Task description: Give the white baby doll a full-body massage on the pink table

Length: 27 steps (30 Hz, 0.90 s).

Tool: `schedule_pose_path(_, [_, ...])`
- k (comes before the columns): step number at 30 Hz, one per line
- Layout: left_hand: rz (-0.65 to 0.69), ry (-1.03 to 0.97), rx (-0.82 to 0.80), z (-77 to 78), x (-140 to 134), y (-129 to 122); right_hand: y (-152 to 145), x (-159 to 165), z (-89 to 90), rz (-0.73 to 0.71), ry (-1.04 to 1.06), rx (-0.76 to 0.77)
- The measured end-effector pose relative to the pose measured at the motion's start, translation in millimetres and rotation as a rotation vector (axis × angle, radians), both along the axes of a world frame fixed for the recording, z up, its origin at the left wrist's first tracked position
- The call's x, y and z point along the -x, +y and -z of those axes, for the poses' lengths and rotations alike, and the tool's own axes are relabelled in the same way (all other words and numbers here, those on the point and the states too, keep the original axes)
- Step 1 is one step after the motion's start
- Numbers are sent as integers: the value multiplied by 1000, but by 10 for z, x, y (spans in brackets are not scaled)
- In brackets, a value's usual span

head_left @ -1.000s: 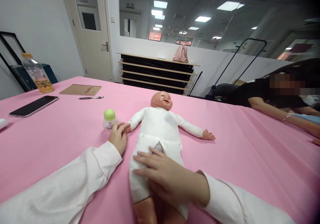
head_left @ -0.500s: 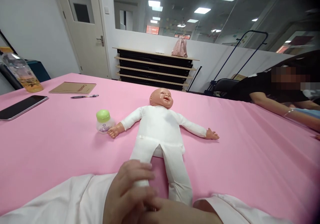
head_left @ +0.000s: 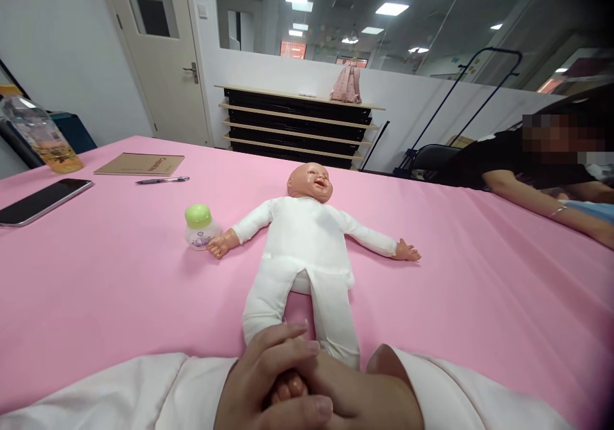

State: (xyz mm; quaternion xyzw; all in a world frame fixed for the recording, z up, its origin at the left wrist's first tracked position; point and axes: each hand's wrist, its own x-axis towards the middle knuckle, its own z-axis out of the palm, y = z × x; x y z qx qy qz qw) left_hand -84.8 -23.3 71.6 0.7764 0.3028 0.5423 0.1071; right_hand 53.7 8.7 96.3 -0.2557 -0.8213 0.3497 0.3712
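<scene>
A baby doll (head_left: 309, 235) in a white top and trousers lies on its back, head away from me, arms spread. Its leg on the left is bent, and toes of the doll's foot (head_left: 290, 386) show between my hands. My left hand (head_left: 273, 379) is closed around that foot, its fingers lying over my right hand (head_left: 350, 385). The right hand's fingers are hidden under the left, so their grip cannot be made out. Beside the doll's hand on the left stands a small clear jar (head_left: 200, 238) with a green lid (head_left: 198, 215).
A pink cloth (head_left: 119, 276) covers the table. At the left are a phone (head_left: 45, 201), a bottle (head_left: 45, 135), a brown notebook (head_left: 139, 164) and a pen (head_left: 163, 180). Another person's arm (head_left: 537, 203) rests at the right edge. Shelving (head_left: 297, 126) stands behind.
My left hand has moved slightly right and down, closing over my right hand and the doll's foot. The doll's leg on the left is now more bent.
</scene>
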Motion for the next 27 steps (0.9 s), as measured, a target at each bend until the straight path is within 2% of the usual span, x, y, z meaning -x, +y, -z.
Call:
schedule_pose_path(1, [3, -18, 18, -37, 6, -2, 50, -29, -78, -307, -101, 128])
schedule_pose_path(2, [13, -40, 37, -63, 11, -7, 94, -49, -147, -492, -143, 264])
schedule_pose_path(3, [32, -59, 54, -78, 15, -14, 127, -60, -203, -631, -155, 364])
schedule_pose_path(5, [77, -102, 95, -80, 21, -26, 158, -54, -265, -734, -125, 511])
schedule_pose_path(7, [104, -150, 153, -55, 21, -34, 156, -32, -272, -751, -97, 548])
schedule_pose_path(10, [172, -196, 206, 6, 5, -33, 142, -15, -249, -727, -69, 523])
schedule_pose_path(12, [172, -185, 164, 46, -15, -31, 143, -22, -237, -708, -71, 496])
schedule_pose_path(15, [89, -129, 70, 68, -39, -34, 155, -35, -221, -657, -74, 453])
schedule_pose_path(17, [70, -114, 72, 48, -45, -36, 164, -34, -202, -682, -49, 448])
schedule_pose_path(21, [138, -178, 130, 1, -45, -20, 169, -26, -153, -799, -18, 512])
schedule_pose_path(24, [195, -282, 200, 32, -45, -11, 156, -42, -138, -728, -38, 489])
schedule_pose_path(27, [207, -274, 228, 83, -42, -26, 134, -65, -158, -634, -39, 510])
